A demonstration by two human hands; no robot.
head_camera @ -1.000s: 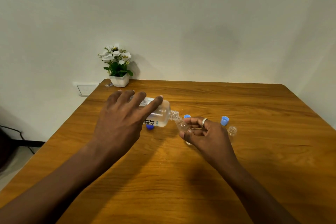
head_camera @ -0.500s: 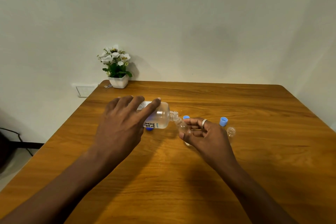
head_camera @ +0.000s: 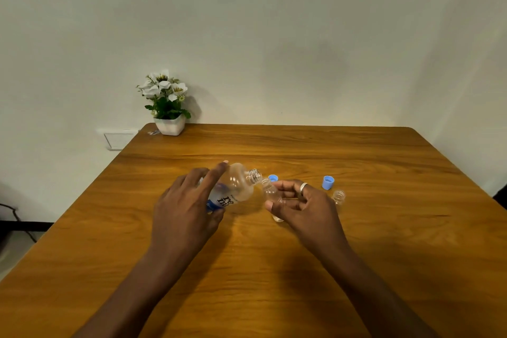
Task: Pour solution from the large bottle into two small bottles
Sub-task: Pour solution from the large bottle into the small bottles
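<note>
Left hand (head_camera: 186, 208) grips tilted large bottle (head_camera: 236, 186); right hand (head_camera: 301, 206) pinches small bottle (head_camera: 270, 192), mouths close. Spare bottle (head_camera: 338, 197), blue cap (head_camera: 328, 182) at 3 o'clock; flower pot (head_camera: 168, 126) 11 o'clock, corner of table (head_camera: 384, 255).

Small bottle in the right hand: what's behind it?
A light blue cap on the table peeks out behind the small bottle. Its lower part is covered by that bottle and the right hand.

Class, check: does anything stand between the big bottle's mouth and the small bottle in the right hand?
Nothing visible: the uncapped big bottle has its mouth right at the open small bottle.
</note>
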